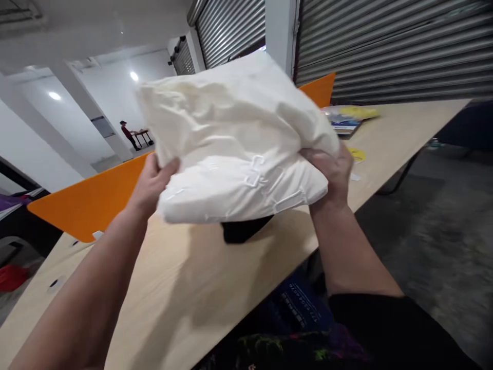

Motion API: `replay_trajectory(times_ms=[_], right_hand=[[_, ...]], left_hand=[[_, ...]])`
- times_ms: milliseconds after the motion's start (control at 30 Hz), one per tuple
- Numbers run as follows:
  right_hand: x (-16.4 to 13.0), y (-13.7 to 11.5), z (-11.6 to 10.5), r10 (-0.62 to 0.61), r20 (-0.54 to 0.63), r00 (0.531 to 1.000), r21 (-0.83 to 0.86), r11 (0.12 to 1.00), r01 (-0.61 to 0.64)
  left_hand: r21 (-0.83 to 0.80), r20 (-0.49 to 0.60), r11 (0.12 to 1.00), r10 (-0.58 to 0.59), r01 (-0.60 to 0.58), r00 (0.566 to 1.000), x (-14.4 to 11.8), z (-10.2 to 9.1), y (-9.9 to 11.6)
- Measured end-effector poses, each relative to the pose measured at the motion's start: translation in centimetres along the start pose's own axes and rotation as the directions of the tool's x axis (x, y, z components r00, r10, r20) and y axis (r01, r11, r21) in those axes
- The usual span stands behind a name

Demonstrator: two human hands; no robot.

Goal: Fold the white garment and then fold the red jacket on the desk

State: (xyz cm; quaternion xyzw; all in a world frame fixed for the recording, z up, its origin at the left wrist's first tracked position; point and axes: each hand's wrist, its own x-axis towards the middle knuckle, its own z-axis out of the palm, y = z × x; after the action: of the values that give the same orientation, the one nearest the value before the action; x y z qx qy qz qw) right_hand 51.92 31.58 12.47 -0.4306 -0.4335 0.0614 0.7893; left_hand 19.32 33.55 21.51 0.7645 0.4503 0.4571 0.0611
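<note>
A folded white garment (239, 139) is held up above the wooden table, tilted, with its thick folded edge toward me. Stitched loops or tabs show on its front layer; what kind of garment it is I cannot tell. My left hand (154, 180) grips its left side, thumb on top and fingers mostly hidden behind. On the right side, my right hand (334, 172) is closed round the cloth between the folds. Below the garment, a black object (244, 231) shows in part on the table, mostly covered from view.
The wooden table (169, 288) stretches away to the right, with an orange divider (96, 198) along its far side. Papers (344, 127) and a yellow packet (358, 111) lie farther along. A red item (13, 277) sits low at left. A person (128, 135) stands far off.
</note>
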Motion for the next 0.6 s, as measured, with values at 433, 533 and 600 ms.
replay_trajectory(times_ms=[433,533,600], right_hand=[[-8.3,9.8,-3.7,-0.17,0.531,0.83,-0.724,0.418,0.549],[-4.9,9.1,-1.6,0.013,0.588,0.809,-0.698,0.514,0.499],[-4.5,9.0,0.9,0.165,0.533,0.83,-0.69,0.653,0.313]], left_hand=[[0.572,0.381,0.794,-0.035,-0.206,0.924,-21.0,-3.8,-13.3],[0.62,0.179,0.783,-0.192,0.041,0.965,-26.7,-7.8,-13.7],[0.645,-0.013,0.712,-0.352,0.277,0.936,-30.8,-10.4,-11.1]])
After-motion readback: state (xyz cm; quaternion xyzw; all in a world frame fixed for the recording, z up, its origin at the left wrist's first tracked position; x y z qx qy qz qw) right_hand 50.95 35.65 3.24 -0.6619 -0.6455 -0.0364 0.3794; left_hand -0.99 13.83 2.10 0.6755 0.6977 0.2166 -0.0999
